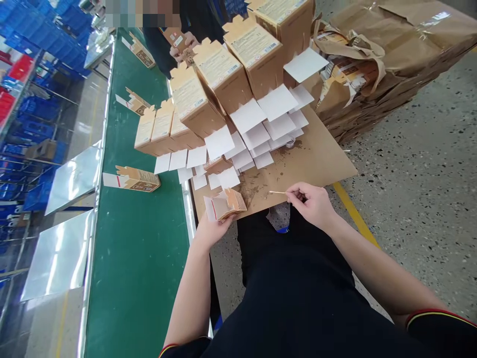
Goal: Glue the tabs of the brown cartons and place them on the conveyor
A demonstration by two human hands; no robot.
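My left hand (210, 229) grips a small brown carton (226, 204) with a white flap open, held at the near edge of a brown cardboard sheet (316, 159). My right hand (311, 201) pinches a thin wooden stick (278, 192) that points left over the stained part of the sheet. Rows of upright brown cartons (194, 102) with white flaps hanging open stand on the sheet just beyond both hands.
A green conveyor belt (137, 258) runs along the left, carrying single cartons (137, 179). Another person's hands (182, 47) hold a carton at the far end. Torn brown paper bundles (387, 54) lie on the floor to the right. Blue crates (40, 30) fill shelves at far left.
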